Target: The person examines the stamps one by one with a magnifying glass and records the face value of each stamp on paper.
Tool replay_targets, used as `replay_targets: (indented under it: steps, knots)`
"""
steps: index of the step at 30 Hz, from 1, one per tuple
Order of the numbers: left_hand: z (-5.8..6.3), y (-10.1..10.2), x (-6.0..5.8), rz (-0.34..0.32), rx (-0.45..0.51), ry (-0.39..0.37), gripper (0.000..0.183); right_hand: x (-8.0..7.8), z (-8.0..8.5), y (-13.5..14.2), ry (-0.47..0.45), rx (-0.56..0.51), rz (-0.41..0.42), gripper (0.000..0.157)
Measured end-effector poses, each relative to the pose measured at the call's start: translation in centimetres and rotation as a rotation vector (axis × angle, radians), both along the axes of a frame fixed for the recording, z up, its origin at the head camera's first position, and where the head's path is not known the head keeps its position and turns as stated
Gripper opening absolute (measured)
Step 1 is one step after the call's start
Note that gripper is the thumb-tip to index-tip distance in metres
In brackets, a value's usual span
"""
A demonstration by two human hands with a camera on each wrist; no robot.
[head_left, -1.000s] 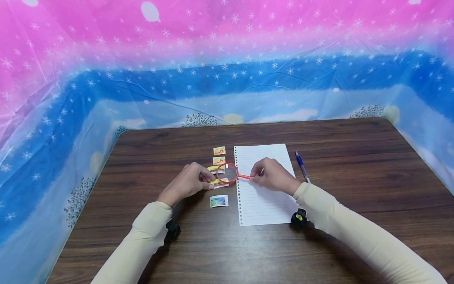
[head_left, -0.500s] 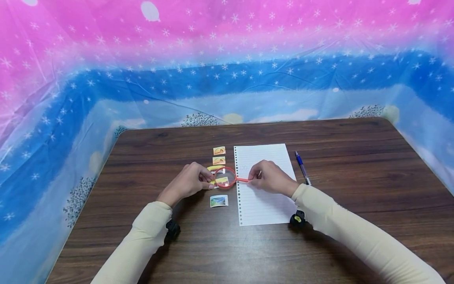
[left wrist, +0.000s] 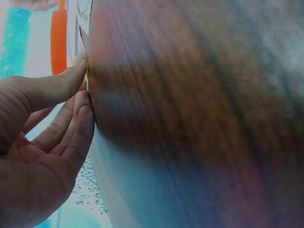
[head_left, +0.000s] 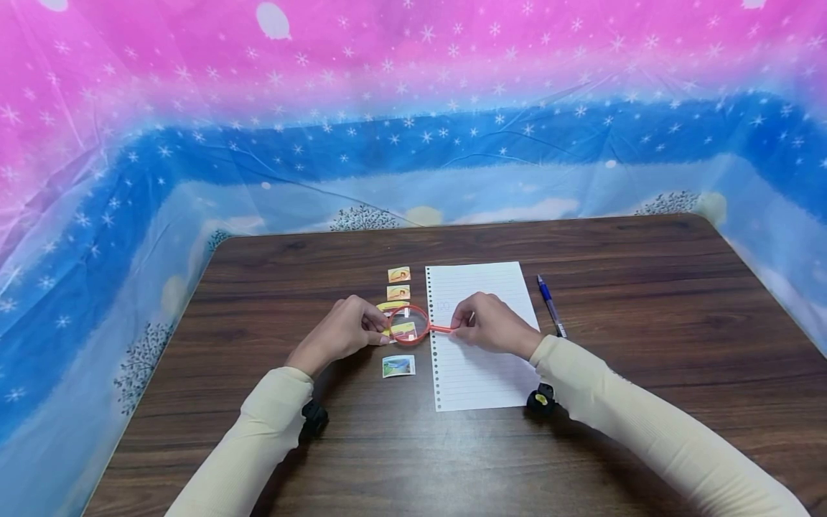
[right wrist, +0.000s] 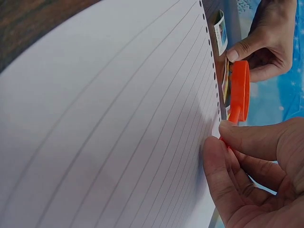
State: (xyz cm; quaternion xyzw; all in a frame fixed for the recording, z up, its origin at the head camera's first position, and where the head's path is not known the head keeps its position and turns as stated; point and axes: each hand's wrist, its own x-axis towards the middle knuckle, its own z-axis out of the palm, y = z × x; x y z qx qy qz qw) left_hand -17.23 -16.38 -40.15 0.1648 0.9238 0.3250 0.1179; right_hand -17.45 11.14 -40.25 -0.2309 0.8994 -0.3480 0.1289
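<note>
My right hand [head_left: 494,323] pinches the thin handle of a red magnifying glass [head_left: 441,329] between thumb and fingers. Its round orange-red frame [right wrist: 241,90] shows edge-on in the right wrist view. Beneath the lens lies a yellow and red postage stamp [head_left: 403,331]. Thumb and fingertips of my left hand [head_left: 345,330] pinch that stamp by its left edge, low at the tabletop. Just behind it is another yellow stamp [head_left: 390,306], partly covered by the lens frame. A blue-green landscape stamp [head_left: 398,366] lies nearer me; its toothed edge [left wrist: 85,16] shows in the left wrist view.
Two orange stamps [head_left: 399,274] continue the column toward the back. A lined, hole-punched sheet [head_left: 478,380] with faint handwriting lies under my right hand. To its right is a blue pen [head_left: 549,301]. The brown wooden table [head_left: 291,266] is surrounded by a patterned cloth.
The magnifying glass has moved slightly left and toward me with my right hand, so the lens sits over the pinched stamp. Handwriting on the sheet is now uncovered. My left hand has stayed put.
</note>
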Motion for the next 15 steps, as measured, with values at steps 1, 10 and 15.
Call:
replay_targets:
  steps: [1, 10, 15]
  knots:
    - [0.0, 0.01, 0.0, 0.001, 0.0, -0.002, 0.013, -0.04, -0.03, 0.01, 0.002, 0.001, 0.002, 0.005]
    - [0.07, 0.04, 0.04, 0.007, -0.008, -0.013, 0.014, -0.1, -0.12, -0.05, 0.0, 0.006, -0.005, 0.005]
    - [0.07, 0.06, 0.06, 0.009, -0.006, -0.014, 0.014, -0.05, -0.1, -0.06, 0.005, 0.005, -0.002, 0.004]
